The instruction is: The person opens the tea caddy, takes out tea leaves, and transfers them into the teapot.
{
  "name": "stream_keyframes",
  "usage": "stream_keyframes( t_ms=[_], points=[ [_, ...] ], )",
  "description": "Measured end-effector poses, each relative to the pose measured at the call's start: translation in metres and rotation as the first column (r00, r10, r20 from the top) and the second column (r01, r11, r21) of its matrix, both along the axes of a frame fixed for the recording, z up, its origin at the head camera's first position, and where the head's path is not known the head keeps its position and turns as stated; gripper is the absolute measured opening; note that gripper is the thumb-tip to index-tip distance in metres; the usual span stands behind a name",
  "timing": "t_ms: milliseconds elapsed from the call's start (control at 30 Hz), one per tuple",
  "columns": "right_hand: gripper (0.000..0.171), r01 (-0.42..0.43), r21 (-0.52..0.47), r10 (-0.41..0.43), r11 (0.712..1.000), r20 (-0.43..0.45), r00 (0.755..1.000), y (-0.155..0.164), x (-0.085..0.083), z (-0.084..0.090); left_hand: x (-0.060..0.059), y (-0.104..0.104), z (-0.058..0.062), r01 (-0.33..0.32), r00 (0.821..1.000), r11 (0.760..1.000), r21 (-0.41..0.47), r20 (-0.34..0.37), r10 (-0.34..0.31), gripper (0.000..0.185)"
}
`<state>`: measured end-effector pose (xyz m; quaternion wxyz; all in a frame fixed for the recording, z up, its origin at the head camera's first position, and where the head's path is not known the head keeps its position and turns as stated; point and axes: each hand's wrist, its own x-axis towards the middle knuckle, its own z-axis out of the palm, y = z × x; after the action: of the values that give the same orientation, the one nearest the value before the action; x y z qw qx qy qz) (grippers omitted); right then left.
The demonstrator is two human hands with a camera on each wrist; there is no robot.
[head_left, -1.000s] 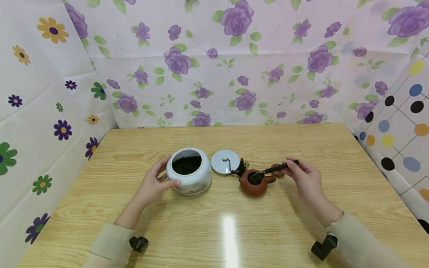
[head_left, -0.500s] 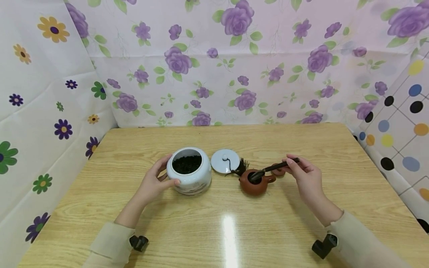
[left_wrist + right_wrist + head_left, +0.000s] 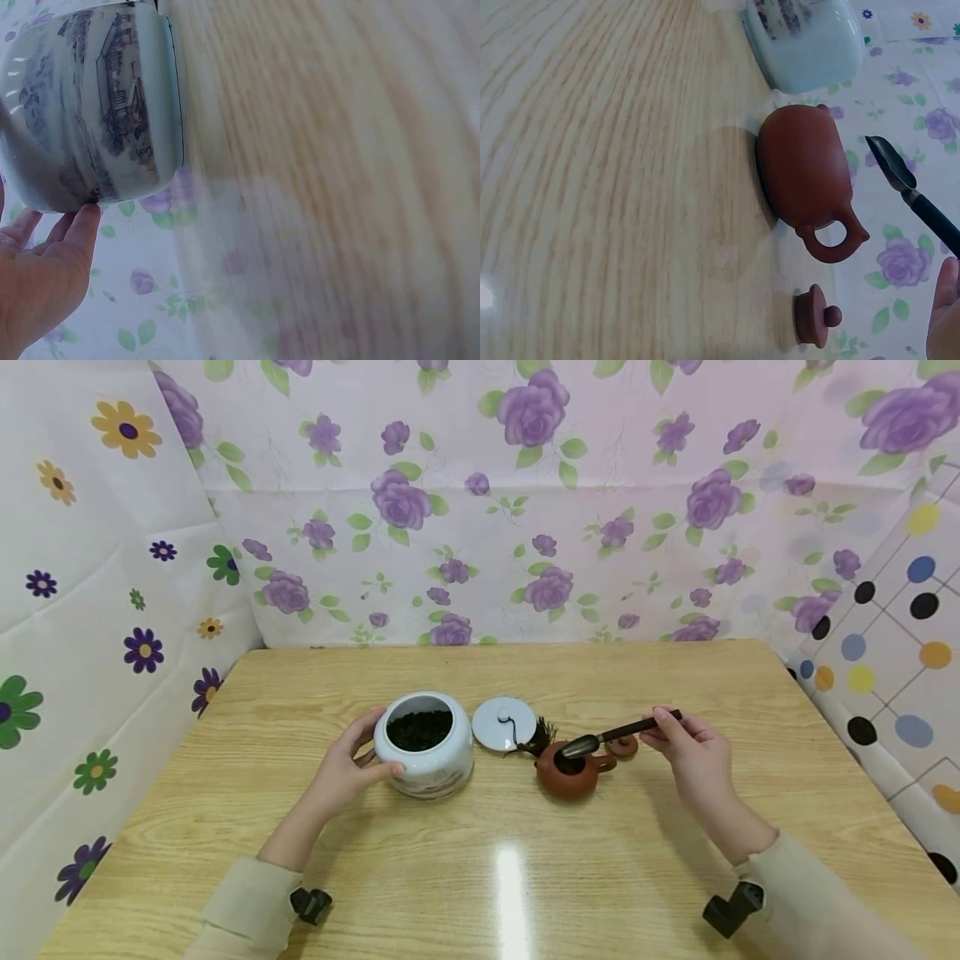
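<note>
The wrist views cut off most of both hands: only the left hand's (image 3: 37, 289) fingertips and an edge of the right hand (image 3: 946, 315) show. The table (image 3: 337, 150) blurs there, and the jar's (image 3: 90, 105) mouth is cropped.

One jar (image 3: 424, 743); two lids (image 3: 504, 723); one teapot (image 3: 567, 771); seemingly one scoop (image 3: 618, 735)

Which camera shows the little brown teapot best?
The right wrist view: the brown teapot fills the middle, handle plain, its lid lying beside it. The head view shows it small, under the scoop. The left wrist view misses it.
</note>
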<state>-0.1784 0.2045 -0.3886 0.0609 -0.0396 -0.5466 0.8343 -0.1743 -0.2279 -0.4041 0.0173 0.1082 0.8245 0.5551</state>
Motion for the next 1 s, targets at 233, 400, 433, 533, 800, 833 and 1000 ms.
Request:
stream_keyframes(
  t_ms=[233, 400, 433, 533, 800, 833, 1000],
  points=[
    [0.01, -0.033, -0.029, 0.034, 0.999, 0.054, 0.998, 0.012, 0.001, 0.004, -0.001, -0.001, -0.002, 0.003, 1.0, 1.0, 0.006, -0.006, -0.003, 0.083],
    [0.009, -0.062, -0.037, 0.064, 0.997, 0.061, 0.996, 0.024, 0.004, 0.004, -0.001, 0.0, -0.002, 0.001, 1.0, 1.0, 0.008, -0.007, -0.001, 0.083],
    [0.009, -0.068, -0.037, 0.07, 0.997, 0.06, 0.996, 0.026, 0.005, 0.004, -0.001, 0.0, -0.002, 0.0, 1.0, 1.0, 0.01, -0.007, 0.0, 0.083],
    [0.01, -0.078, -0.033, 0.08, 0.996, 0.061, 0.995, 0.033, 0.005, 0.0, 0.0, -0.001, -0.002, -0.002, 1.0, 1.0, 0.009, -0.008, 0.002, 0.083],
    [0.014, -0.108, 0.042, 0.1, 0.993, 0.161, 0.982, 0.053, 0.006, -0.01, 0.0, 0.0, -0.002, -0.007, 1.0, 1.0, 0.018, -0.015, 0.007, 0.082],
    [0.014, -0.125, 0.057, 0.113, 0.991, 0.184, 0.976, 0.054, 0.007, -0.009, 0.0, 0.0, -0.002, -0.008, 1.0, 1.0, 0.017, -0.016, 0.008, 0.082],
    [0.012, -0.191, 0.097, 0.162, 0.977, 0.247, 0.955, 0.058, 0.009, -0.009, 0.0, -0.001, -0.002, -0.01, 1.0, 1.0, 0.011, -0.019, 0.011, 0.082]
  ],
)
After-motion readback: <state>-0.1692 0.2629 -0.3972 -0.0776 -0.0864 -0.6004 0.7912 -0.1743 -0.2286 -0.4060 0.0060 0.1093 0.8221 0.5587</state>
